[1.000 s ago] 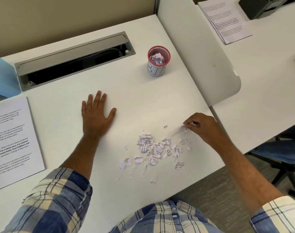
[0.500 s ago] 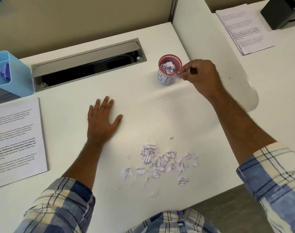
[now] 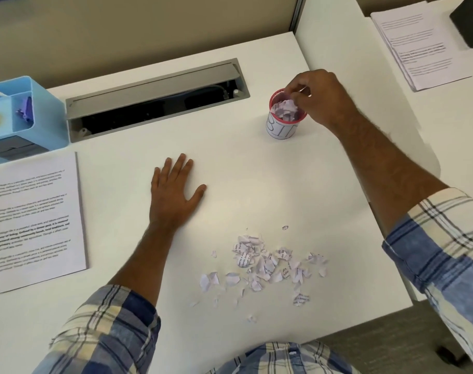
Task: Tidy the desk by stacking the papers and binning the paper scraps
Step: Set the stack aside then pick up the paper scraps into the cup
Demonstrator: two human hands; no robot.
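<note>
Half a second back the right hand (image 3: 317, 97) was just beside the rim of the little bin (image 3: 281, 128); now it sits over the mouth of it, fingers bunched and pointing down into the crumpled paper already inside. Whether a scrap is still pinched between those fingertips I cannot tell, since the hand itself hides them and the view is a touch blurred there. That bin, a small cup with a red rim and a white label, stands upright in the upper right of the frame, on the white table (image 3: 257, 184). Over at the middle of the frame, the left hand (image 3: 173, 193) lies flat on the table, palm down, fingers straight and slightly spread, holding nothing, just as it lay before. A loose pile of paper scraps (image 3: 267, 263) is scattered on the table at the lower centre, well apart from the bin and nearer the person's body, with a few stray bits around its edges. One stack of printed papers (image 3: 38, 217) rests at the left edge of the frame. Just above it sits a light blue desk organiser (image 3: 41, 112). Another stack of printed sheets (image 3: 421, 49) lies in the upper right corner, on the neighbouring surface. A grey cable tray (image 3: 154, 95) with its flap raised runs along the back of the table, between the organiser and the bin.
</note>
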